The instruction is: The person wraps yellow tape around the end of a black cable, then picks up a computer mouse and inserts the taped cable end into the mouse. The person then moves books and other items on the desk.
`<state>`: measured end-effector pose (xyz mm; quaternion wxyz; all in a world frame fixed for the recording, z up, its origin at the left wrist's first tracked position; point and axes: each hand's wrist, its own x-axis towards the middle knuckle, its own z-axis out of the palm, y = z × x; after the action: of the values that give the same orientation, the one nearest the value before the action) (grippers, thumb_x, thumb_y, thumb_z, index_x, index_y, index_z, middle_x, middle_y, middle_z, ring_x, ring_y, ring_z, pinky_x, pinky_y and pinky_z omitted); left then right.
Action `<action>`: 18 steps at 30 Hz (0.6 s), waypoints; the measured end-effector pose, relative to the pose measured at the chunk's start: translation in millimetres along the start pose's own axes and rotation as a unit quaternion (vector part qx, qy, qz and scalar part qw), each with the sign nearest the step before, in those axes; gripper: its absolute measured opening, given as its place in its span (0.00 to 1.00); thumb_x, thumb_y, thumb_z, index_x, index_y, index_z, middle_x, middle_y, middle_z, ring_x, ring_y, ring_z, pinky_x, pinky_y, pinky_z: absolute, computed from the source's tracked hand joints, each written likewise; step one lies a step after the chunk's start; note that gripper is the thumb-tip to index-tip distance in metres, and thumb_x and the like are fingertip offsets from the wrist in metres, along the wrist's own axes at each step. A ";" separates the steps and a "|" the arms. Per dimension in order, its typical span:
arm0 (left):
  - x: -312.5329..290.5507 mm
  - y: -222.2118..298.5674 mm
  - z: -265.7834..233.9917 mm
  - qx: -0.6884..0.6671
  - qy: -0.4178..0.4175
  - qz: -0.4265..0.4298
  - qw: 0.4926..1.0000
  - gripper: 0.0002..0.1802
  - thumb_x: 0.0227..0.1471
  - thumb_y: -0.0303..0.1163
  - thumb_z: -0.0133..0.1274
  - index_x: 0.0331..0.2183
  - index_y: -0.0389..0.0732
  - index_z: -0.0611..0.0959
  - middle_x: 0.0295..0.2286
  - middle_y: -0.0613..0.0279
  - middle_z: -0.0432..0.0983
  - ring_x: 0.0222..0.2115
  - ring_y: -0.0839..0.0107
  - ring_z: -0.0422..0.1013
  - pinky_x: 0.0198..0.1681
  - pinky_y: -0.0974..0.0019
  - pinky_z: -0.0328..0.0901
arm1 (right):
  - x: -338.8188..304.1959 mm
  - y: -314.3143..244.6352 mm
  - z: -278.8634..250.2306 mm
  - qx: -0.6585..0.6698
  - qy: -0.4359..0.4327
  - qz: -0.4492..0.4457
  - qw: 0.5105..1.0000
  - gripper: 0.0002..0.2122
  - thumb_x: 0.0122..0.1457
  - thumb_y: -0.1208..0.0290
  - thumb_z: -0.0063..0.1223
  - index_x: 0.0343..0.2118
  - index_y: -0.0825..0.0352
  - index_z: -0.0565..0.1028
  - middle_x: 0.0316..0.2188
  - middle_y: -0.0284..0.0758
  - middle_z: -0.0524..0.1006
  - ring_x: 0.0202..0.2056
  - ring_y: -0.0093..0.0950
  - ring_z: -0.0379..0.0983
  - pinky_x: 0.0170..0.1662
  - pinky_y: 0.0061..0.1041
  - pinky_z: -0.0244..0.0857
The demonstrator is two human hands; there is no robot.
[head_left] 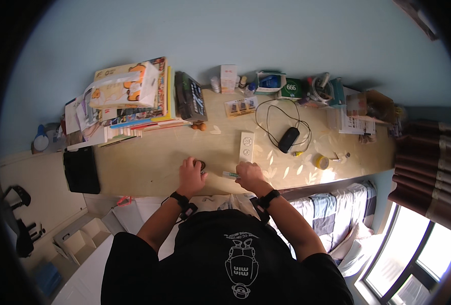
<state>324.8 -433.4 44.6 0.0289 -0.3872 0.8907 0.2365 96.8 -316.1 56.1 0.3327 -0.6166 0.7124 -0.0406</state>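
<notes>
My left hand (191, 175) rests near the front of the desk, its fingers curled against a small dark round object (202, 164). Part of that object is hidden under the fingers, so its kind does not show. To the right, my right hand (252, 175) is closed on one end of a short, slim white-and-green stick (230, 175), which points left. Just beyond the right hand lies a long white power strip (246, 144) with round socket faces, its near end by my knuckles. Both hands are low over the wooden desk (169, 152).
Stacked books (134, 119) and a dark box (191, 96) stand at the back left. A black adapter (289, 139) with looped cable lies right of the strip, near a yellow tape roll (322, 161). Small boxes line the wall. A black flat case (82, 170) sits far left.
</notes>
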 end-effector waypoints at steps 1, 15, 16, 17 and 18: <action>-1.1 -1.7 2.6 -0.008 0.014 0.017 1.000 0.22 0.39 0.34 0.63 0.38 0.37 0.76 0.44 0.47 0.63 0.44 0.47 0.62 0.44 0.49 0.61 | -3.1 0.8 -0.4 0.017 0.010 0.004 1.000 0.13 0.43 0.62 0.68 0.28 0.61 0.74 0.32 0.34 0.74 0.38 0.37 0.73 0.41 0.38 0.65; -2.2 -43.9 -14.2 -0.246 0.034 -0.015 0.968 0.15 0.44 0.23 0.61 0.34 0.34 0.73 0.38 0.50 0.65 0.36 0.53 0.67 0.39 0.59 0.69 | -13.3 -38.5 -20.3 0.142 0.119 0.052 0.981 0.14 0.47 0.60 0.65 0.27 0.64 0.75 0.29 0.38 0.76 0.32 0.42 0.75 0.34 0.39 0.69; -3.3 -50.6 -17.6 -0.267 0.063 0.005 0.962 0.15 0.45 0.23 0.61 0.35 0.34 0.73 0.38 0.50 0.65 0.34 0.56 0.68 0.37 0.61 0.69 | -10.8 -45.5 -22.4 0.135 0.106 0.064 0.983 0.14 0.49 0.58 0.63 0.28 0.65 0.75 0.29 0.38 0.76 0.32 0.42 0.75 0.34 0.39 0.69; -5.0 -57.5 -21.6 -0.289 0.087 0.006 0.953 0.16 0.45 0.24 0.62 0.35 0.34 0.73 0.37 0.51 0.64 0.33 0.58 0.68 0.35 0.63 0.69 | -5.1 -53.6 -24.2 0.127 0.100 0.064 0.985 0.15 0.50 0.57 0.62 0.29 0.65 0.75 0.30 0.39 0.77 0.33 0.43 0.76 0.34 0.39 0.69; -8.0 -66.0 -27.4 -0.309 0.113 0.006 0.944 0.16 0.45 0.24 0.62 0.35 0.34 0.72 0.37 0.52 0.64 0.31 0.61 0.69 0.34 0.65 0.69 | 0.3 -62.9 -25.4 0.119 0.101 0.059 0.986 0.15 0.52 0.56 0.61 0.29 0.65 0.75 0.30 0.39 0.77 0.32 0.44 0.76 0.34 0.39 0.69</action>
<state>380.4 -478.9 44.5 -0.1941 -0.3960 0.7738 0.4547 137.0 -340.3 105.1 0.3323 -0.5218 0.7676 -0.1673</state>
